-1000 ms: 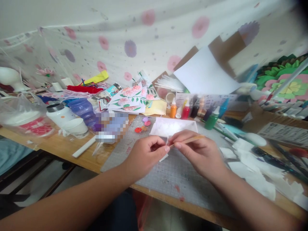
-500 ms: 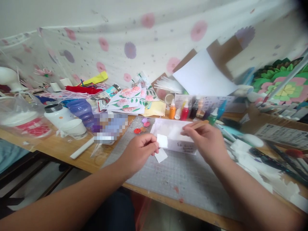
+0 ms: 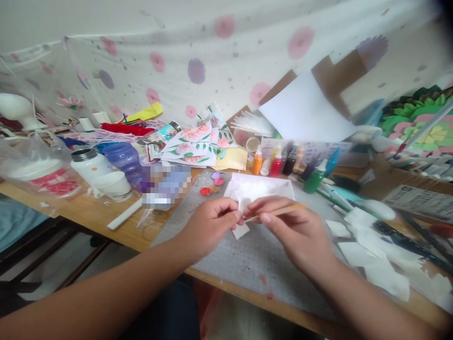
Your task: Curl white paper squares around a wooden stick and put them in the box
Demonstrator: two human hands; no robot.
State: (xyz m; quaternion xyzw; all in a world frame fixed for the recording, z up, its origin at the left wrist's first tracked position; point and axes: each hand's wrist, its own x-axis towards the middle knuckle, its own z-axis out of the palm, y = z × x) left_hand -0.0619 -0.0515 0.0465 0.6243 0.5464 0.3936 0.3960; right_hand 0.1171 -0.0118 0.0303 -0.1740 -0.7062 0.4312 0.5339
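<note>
My left hand (image 3: 214, 229) pinches a small white paper piece (image 3: 243, 204) between thumb and fingers; the fingers partly cover it. My right hand (image 3: 295, 229) is closed around a thin wooden stick (image 3: 290, 210), whose left end reaches the paper by my left fingertips. Whether that tip touches the paper I cannot tell. Below the fingers, another white paper square (image 3: 241, 231) lies on the grey cutting mat (image 3: 255, 264). Behind both hands stands a white box (image 3: 285, 186), partly hidden by them.
Paint bottles, among them a green one (image 3: 314, 178) and an orange one (image 3: 257, 162), stand behind the box. Paint dabs (image 3: 205, 191) are at the mat's upper left. White scraps (image 3: 385, 278) lie at right. A white cup (image 3: 113, 186) and a purple container (image 3: 123, 165) stand left.
My right hand has moved left and down from above the white box, bringing the stick to the paper in my left hand. The left hand stays nearly in place; the view has shifted slightly.
</note>
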